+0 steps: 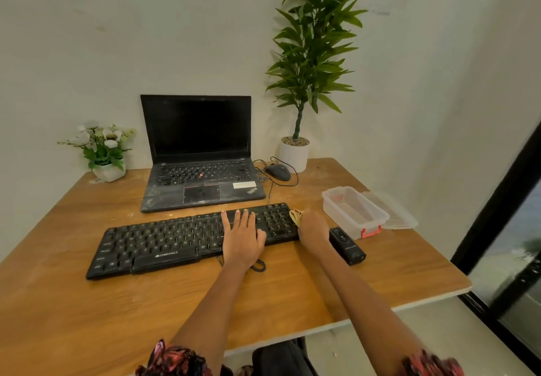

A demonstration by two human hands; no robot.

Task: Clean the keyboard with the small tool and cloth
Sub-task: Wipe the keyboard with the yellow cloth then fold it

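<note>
- My left hand (243,236) lies flat on the right-hand part of the black keyboard (164,244), fingers straight and spread, palm down on the keys; its grip holds nothing.
- My right hand (313,228) sits at the keyboard's far right end, over the number pad, fingers curled round a bunched yellowish cloth (296,215); that grip is closed on the cloth, which pokes out on the far side of my knuckles and touches the keys there.
- The keyboard rests on the wooden table (292,296), running from near left to far right, just in front of the open laptop (199,153).
- A small black tool (347,245), oblong in shape, lies on the table just right of the keyboard's end, beside my right wrist; I am not touching it.
- A clear plastic box (354,211) with a red latch stands further right, its lid (393,210) lying beside it on the right.
- A loop of black cable (259,266) shows on the table near my left wrist.
- The laptop's screen is dark, and its palm rest looks dusty.
- A black mouse (278,171) with its cord lies to the right of the laptop, near a tall green plant (310,53) in a white pot.
- A small pot of white flowers (102,147) stands at the far left of the table, against the wall.
- Patterned red and black sleeves (172,359) show at my upper arms.
</note>
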